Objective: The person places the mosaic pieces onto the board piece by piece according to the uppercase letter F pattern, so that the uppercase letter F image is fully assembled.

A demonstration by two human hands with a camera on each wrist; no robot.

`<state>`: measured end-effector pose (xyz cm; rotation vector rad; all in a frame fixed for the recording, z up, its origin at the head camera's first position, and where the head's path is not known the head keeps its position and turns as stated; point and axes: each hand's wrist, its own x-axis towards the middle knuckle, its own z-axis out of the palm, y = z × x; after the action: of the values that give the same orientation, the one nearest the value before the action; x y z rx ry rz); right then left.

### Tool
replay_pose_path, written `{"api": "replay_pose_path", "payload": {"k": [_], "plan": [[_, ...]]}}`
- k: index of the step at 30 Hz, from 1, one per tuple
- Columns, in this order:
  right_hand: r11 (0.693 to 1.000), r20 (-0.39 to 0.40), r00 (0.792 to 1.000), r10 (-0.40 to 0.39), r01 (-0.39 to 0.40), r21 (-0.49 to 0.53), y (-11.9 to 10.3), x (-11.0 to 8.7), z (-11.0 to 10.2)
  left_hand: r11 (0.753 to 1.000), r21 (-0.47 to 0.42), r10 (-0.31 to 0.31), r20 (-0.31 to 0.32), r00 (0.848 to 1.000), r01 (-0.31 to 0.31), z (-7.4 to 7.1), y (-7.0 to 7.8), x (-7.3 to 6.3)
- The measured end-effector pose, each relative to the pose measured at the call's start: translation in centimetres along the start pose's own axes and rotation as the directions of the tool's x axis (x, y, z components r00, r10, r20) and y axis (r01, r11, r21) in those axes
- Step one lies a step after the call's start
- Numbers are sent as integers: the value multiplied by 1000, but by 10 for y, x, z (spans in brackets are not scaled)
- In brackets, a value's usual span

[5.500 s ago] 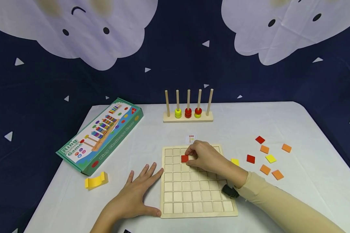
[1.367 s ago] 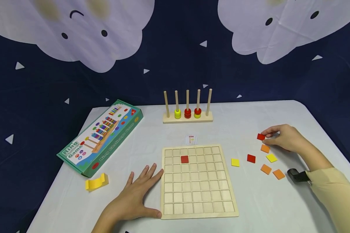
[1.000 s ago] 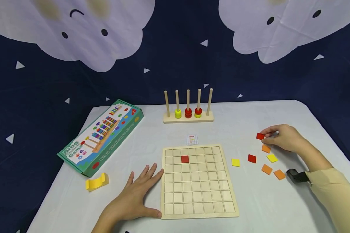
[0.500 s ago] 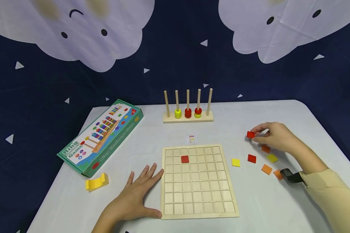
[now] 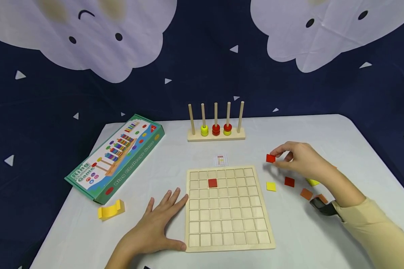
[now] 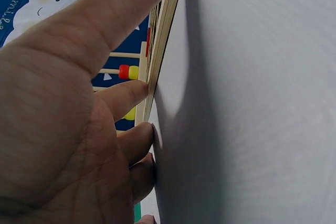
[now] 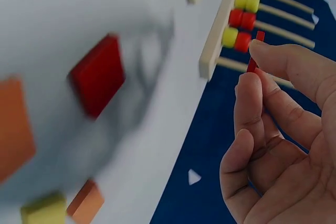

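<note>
A wooden grid board lies on the white table, with one red tile in a cell of its second row. My left hand is spread flat on the table, thumb and index fingertips touching the board's left edge. Between thumb and fingertips, my right hand pinches another red tile, raised above the table right of the board. The right wrist view shows this tile edge-on at the fingertips. A small printed pattern card lies just behind the board.
Right of the board lie a yellow tile, a red tile and several orange and yellow ones, partly hidden by my right forearm. A peg stand with rings is at the back. A game box and yellow block sit left.
First my right hand was at the red tile on the board. It went to the scattered tiles, pinched another red tile, and has carried it left toward the board. The left hand stayed put.
</note>
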<state>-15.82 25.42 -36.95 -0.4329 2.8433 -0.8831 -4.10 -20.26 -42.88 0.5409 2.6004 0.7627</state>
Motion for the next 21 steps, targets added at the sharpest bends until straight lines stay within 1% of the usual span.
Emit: {"api": "replay_pose_path", "payload": {"k": [4, 10, 18, 21], "plan": [[999, 17, 999, -31, 31, 4, -13, 2, 6, 1000, -1, -10, 2, 1000, 10, -1, 0, 0], [996, 27, 995, -93, 93, -12, -27, 5, 17, 1000, -1, -5, 1, 1000, 5, 0, 0, 1], [986, 53, 985, -165, 164, 29, -42, 6, 31, 1000, -2, -7, -2, 1000, 7, 0, 1, 1], [984, 71, 982, -175, 172, 41, -48, 7, 36, 1000, -4, -9, -1, 1000, 9, -1, 1, 1]]}}
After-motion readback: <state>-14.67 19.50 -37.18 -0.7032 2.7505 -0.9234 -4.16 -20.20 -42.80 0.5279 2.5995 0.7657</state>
